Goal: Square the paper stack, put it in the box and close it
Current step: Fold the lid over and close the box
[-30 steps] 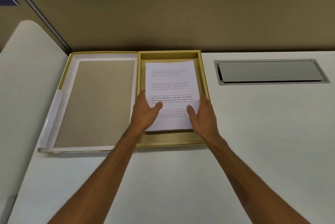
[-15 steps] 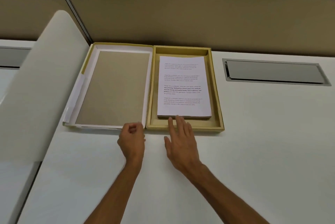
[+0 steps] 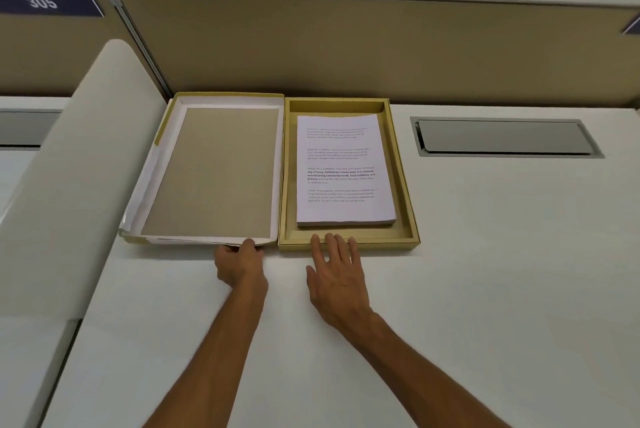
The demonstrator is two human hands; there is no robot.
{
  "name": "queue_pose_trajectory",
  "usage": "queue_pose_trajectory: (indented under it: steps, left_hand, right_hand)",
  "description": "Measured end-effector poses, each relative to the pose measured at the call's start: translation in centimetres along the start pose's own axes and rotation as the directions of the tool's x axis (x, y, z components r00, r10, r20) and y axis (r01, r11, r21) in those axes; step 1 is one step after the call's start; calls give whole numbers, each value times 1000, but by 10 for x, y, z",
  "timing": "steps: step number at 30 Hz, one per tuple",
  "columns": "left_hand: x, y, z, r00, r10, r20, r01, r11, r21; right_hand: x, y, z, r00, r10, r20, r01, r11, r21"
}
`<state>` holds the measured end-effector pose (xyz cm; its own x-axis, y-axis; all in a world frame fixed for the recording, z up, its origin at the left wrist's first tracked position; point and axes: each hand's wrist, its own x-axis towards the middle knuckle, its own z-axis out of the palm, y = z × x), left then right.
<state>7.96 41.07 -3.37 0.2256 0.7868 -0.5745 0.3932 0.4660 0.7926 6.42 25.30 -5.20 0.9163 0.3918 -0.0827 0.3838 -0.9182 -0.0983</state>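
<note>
A squared stack of printed white paper (image 3: 341,171) lies flat inside the yellow box base (image 3: 405,199). The hinged lid (image 3: 214,171) lies open to the left, its grey-brown inside facing up. My left hand (image 3: 242,264) pinches the lid's near edge close to the hinge, thumb on top. Flat on the desk, my right hand (image 3: 336,275) has its fingers spread, their tips on the base's near rim.
A white desk (image 3: 485,271) carries the box against a tan partition (image 3: 346,49). A grey cable hatch (image 3: 502,138) is set in the desk to the right. A white curved divider (image 3: 69,185) stands at the left.
Both hands have left the paper stack and drawn back to the box's near edge. My left hand moved left and took hold of the lid's edge.
</note>
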Motion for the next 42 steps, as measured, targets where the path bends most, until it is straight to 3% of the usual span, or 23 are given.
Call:
queue_pose_trajectory:
  steps: [14, 20, 23, 27, 30, 34, 37, 40, 42]
  left_hand:
    - [-16, -15, -10, 939, 343, 21, -344, 938, 36]
    - [-30, -19, -8, 867, 472, 161, -491, 864, 111]
    - [-40, -22, -5, 813, 529, 244, -575, 793, 198]
    - [-48, -28, -5, 688, 620, 377, -723, 636, 271]
    - [-50, -29, -5, 625, 645, 439, -780, 498, 378]
    - [-59, -34, -2, 520, 666, 536, -836, 266, 480]
    - [-65, -37, 4, 505, 638, 581, -827, 166, 537]
    - [-68, -39, 8, 498, 606, 620, -818, 91, 568]
    - [-69, -41, 10, 507, 581, 636, -801, 45, 597]
  right_hand:
    - [-1, 1, 1, 999, -25, 25, 24, 999, 47]
    - [-3, 3, -2, 999, -31, 43, 27, 997, 79]
    - [-5, 5, -5, 1000, -25, -11, 26, 991, 128]
    - [-7, 10, -6, 987, 29, -160, 19, 957, 288]
    - [-8, 15, -9, 986, 60, -155, 18, 888, 460]
    - [-9, 24, -18, 987, 158, -32, -83, 667, 740]
    - [-10, 33, -30, 947, 321, 27, -131, 307, 943]
    - [-10, 45, -42, 860, 506, 70, -45, -62, 997]
    - [-7, 54, -49, 794, 600, 95, 29, -194, 981]
